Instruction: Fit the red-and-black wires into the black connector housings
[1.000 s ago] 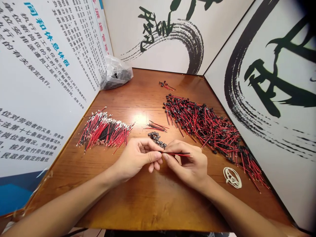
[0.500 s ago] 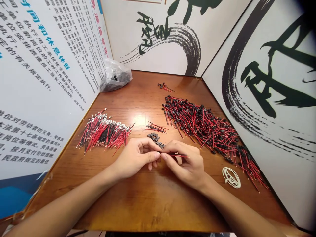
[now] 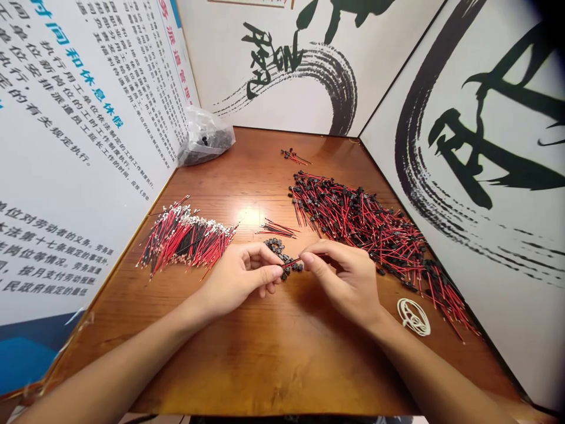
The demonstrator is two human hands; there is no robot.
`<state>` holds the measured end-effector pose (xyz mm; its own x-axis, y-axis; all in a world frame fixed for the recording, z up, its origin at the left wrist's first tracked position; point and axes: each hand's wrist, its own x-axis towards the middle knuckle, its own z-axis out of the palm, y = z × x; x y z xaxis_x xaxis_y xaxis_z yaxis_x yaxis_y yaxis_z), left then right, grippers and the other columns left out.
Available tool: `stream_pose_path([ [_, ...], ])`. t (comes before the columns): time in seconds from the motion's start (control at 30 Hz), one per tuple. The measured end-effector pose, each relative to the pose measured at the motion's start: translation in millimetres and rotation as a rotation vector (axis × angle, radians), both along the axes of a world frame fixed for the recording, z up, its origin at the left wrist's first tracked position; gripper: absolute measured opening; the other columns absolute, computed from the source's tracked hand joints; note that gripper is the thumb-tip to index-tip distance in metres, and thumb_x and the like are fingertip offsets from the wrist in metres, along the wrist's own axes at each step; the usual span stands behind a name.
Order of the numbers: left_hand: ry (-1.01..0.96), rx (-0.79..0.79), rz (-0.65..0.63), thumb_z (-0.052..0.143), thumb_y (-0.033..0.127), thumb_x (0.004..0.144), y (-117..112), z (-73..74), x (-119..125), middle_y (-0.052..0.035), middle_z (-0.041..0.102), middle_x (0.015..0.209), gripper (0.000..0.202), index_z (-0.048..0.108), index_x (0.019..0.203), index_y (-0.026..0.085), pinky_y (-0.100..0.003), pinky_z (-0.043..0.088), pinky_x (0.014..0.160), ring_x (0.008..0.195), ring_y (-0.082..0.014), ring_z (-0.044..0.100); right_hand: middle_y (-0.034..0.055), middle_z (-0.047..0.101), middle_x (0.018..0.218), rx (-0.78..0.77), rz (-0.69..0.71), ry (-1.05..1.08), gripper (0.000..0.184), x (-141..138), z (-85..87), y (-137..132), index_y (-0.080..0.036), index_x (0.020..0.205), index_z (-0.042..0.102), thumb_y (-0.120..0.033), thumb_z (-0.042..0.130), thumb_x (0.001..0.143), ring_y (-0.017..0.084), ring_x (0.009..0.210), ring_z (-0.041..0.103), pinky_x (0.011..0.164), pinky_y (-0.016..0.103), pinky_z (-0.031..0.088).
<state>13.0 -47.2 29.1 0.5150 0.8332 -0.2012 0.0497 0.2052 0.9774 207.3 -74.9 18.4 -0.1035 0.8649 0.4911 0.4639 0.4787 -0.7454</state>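
My left hand (image 3: 238,278) pinches thumb against fingers just beside a small heap of black connectors (image 3: 278,247), and whatever sits inside the pinch is hidden. My right hand (image 3: 346,278) holds a thin red-and-black wire pair (image 3: 298,259), whose end runs into my left fingertips. Left of my hands lies a pile of red and black wires with bare silver ends (image 3: 185,241). To the right, a larger pile of wires fitted with black connectors (image 3: 357,227) spreads just beyond my right hand.
A small bunch of wires (image 3: 273,229) and a smaller cluster (image 3: 293,156) lie on the wooden table (image 3: 220,365). A plastic bag of black parts (image 3: 205,138) stands in the far corner. A white coil of cord (image 3: 414,317) lies right. Printed walls (image 3: 88,118) bound the table.
Both hands have shifted slightly up the view. The wire now tilts upward to the right instead of lying level, and my right fingers have moved toward its far end.
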Motion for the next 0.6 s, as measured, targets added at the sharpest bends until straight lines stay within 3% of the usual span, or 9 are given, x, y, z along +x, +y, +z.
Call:
stream_pose_path([
  [0.33,0.045,0.011,0.004,0.068,0.025,0.077,1.5,-1.3,-3.0,-0.0026,0.065,0.062,0.016,0.062,0.077,0.011,-0.020,0.046,0.047,0.049,-0.0090,0.057,-0.0036,0.058,0.054,-0.198,-0.082,0.124,0.021,8.8,4.0,6.3,-0.018,0.067,0.065,-0.026,0.065,0.086,0.008,0.046,0.047,0.045,0.023,0.035],
  [0.6,0.098,0.031,0.025,0.068,0.025,0.077,5.4,-0.9,-4.0,-0.0031,0.066,0.062,0.016,0.063,0.078,0.011,-0.021,0.046,0.047,0.048,-0.0094,0.057,-0.0031,0.057,0.056,-0.384,-0.005,0.189,0.019,18.9,9.9,11.5,-0.018,0.067,0.065,-0.028,0.067,0.082,0.008,0.048,0.045,0.047,0.023,0.035],
])
